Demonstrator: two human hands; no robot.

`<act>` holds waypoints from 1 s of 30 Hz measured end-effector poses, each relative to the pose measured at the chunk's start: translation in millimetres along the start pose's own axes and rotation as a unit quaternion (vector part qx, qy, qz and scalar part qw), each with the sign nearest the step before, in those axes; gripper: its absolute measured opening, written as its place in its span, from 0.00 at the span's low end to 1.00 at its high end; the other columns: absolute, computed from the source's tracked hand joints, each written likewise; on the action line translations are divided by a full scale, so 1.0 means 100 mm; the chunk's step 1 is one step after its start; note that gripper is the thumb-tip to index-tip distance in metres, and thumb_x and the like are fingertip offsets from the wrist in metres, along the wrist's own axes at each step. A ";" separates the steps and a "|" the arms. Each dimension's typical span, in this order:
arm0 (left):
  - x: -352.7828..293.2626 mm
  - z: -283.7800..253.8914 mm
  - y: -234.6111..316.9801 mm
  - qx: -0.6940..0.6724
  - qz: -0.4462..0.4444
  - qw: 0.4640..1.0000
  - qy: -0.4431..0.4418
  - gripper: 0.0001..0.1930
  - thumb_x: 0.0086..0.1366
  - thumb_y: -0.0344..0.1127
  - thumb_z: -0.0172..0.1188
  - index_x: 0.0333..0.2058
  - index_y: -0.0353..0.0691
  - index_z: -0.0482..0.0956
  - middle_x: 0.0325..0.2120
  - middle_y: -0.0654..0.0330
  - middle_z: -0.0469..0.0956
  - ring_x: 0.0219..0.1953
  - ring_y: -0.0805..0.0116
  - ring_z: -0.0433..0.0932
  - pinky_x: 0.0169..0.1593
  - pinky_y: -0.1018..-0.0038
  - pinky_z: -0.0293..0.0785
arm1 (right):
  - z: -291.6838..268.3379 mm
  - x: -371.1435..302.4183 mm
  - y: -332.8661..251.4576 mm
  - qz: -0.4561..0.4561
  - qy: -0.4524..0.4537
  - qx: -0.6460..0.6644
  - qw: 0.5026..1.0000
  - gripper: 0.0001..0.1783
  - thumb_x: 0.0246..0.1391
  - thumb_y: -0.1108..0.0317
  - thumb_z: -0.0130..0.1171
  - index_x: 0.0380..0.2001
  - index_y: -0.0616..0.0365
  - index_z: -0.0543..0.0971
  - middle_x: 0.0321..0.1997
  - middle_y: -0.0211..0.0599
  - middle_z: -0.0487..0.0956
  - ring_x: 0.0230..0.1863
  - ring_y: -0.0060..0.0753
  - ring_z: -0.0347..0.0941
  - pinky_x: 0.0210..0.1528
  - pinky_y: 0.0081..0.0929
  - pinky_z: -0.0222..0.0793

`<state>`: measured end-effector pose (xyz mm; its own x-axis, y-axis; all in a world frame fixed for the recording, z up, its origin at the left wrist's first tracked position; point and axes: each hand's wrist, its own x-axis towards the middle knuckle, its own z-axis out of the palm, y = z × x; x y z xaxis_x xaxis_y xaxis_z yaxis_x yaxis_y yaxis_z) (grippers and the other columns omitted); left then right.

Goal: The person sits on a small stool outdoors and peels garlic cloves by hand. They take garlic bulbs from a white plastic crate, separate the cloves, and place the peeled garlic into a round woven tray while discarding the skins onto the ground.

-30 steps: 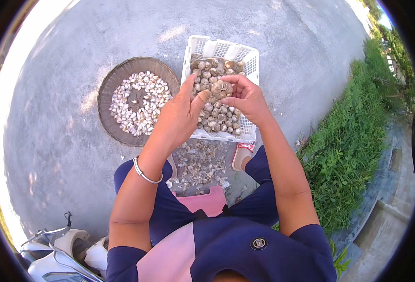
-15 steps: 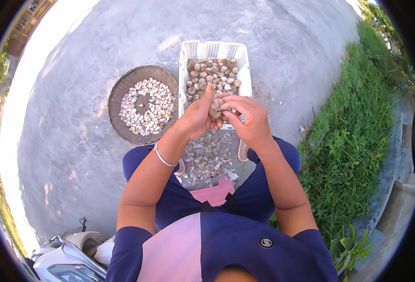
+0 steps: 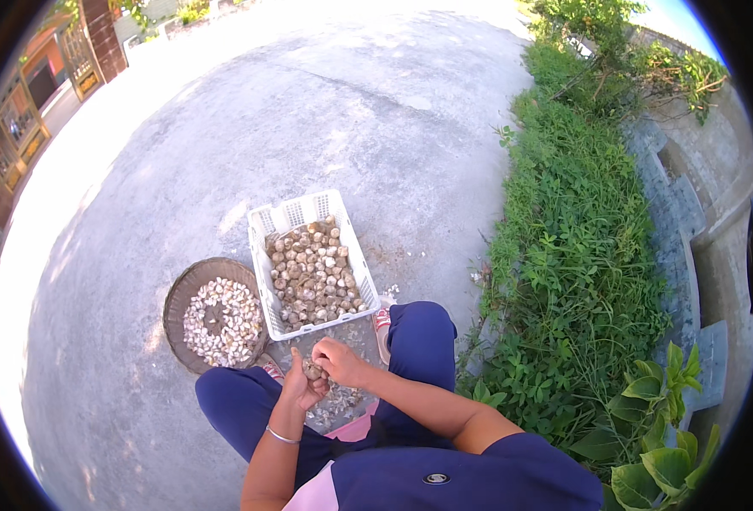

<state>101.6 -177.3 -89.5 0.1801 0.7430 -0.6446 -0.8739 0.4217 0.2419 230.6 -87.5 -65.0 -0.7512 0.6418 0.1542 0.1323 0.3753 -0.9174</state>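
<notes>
My left hand (image 3: 296,388) cups a whole garlic bulb (image 3: 312,371), its thumb sticking up beside it. From the right, my right hand (image 3: 341,361) closes its fingertips on the same bulb. Just beyond my hands stands a white plastic crate (image 3: 359,252) with many dry, brownish garlic bulbs (image 3: 317,266) in it. Left of the crate is a round woven basket (image 3: 173,317), where loose whitish cloves (image 3: 238,317) lie in a ring. Papery garlic skins (image 3: 336,404) litter the ground below my hands.
My knees, in dark blue trousers (image 3: 423,332), flank the work. Part of something pink (image 3: 356,427) shows between my legs. Grey concrete (image 3: 410,145) spreads ahead. A strip of green plants (image 3: 581,255) runs along the right, beside a low concrete wall (image 3: 687,281). Gates (image 3: 19,128) stand far left.
The view has tilted up and shifted, so crate, basket and hands sit lower and further left. Both hands stay on the garlic bulb.
</notes>
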 end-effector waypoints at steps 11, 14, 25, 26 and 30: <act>0.08 -0.28 -0.29 0.046 0.003 0.995 0.085 0.35 0.61 0.72 0.32 0.27 0.45 0.72 0.15 0.64 0.69 0.13 0.72 0.65 0.18 0.78 0.59 | 0.21 -0.31 0.29 -0.042 -0.022 -0.113 0.992 0.05 0.45 0.71 0.57 0.27 0.59 0.73 0.29 0.43 0.74 0.34 0.49 0.73 0.36 0.39 0.69; 0.08 -0.34 -0.31 0.049 -0.003 0.995 0.081 0.34 0.62 0.71 0.32 0.27 0.46 0.72 0.15 0.65 0.69 0.13 0.72 0.64 0.18 0.77 0.59 | 0.25 -0.33 0.26 -0.045 -0.002 -0.134 0.990 0.04 0.45 0.71 0.57 0.24 0.59 0.74 0.26 0.42 0.74 0.31 0.48 0.73 0.34 0.39 0.70; 0.10 -0.36 -0.31 0.012 -0.006 0.998 0.054 0.33 0.63 0.70 0.32 0.28 0.46 0.73 0.15 0.64 0.69 0.14 0.73 0.63 0.19 0.77 0.58 | 0.26 -0.30 0.21 0.007 0.029 -0.053 0.998 0.04 0.42 0.72 0.56 0.23 0.61 0.74 0.25 0.42 0.76 0.29 0.46 0.74 0.31 0.36 0.70; 0.11 -0.39 -0.31 0.008 -0.009 0.998 0.055 0.33 0.63 0.70 0.32 0.28 0.46 0.73 0.16 0.64 0.69 0.14 0.73 0.63 0.19 0.77 0.59 | 0.26 -0.30 0.20 0.007 0.032 -0.043 0.999 0.04 0.42 0.72 0.57 0.23 0.61 0.74 0.25 0.42 0.77 0.28 0.45 0.74 0.31 0.36 0.70; 0.12 -0.38 -0.32 0.013 -0.022 0.997 0.070 0.34 0.63 0.71 0.32 0.28 0.45 0.73 0.16 0.64 0.69 0.14 0.73 0.63 0.19 0.77 0.59 | 0.28 -0.35 0.25 -0.018 0.051 -0.072 0.996 0.04 0.42 0.72 0.56 0.24 0.61 0.73 0.26 0.43 0.75 0.29 0.47 0.73 0.32 0.37 0.69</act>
<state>114.4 -201.0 -132.6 0.1505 0.6442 -0.7499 -0.8543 0.4664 0.2293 241.9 -119.5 -104.0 -0.6880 0.6887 0.2287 0.2045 0.4864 -0.8495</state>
